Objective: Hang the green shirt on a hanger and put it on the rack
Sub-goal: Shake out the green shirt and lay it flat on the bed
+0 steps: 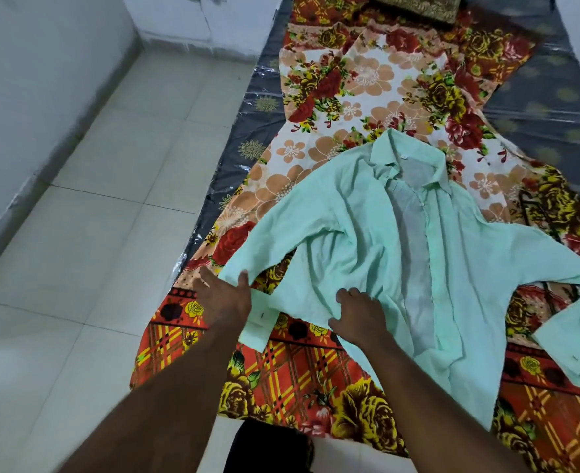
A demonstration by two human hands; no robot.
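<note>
Floral bedsheet; your green shirt lies open across it, collar toward 12 o'clock. Your right hand bunches the front panel at 6 o'clock; your left hand, fingers spread, rests on the 8 o'clock sleeve. No hanger or rack in view, so hanging appears wholly ahead.

Dim, cool, even light, soft shadows, glare on the plastic sheet, wide-angle bending at edges.
</note>
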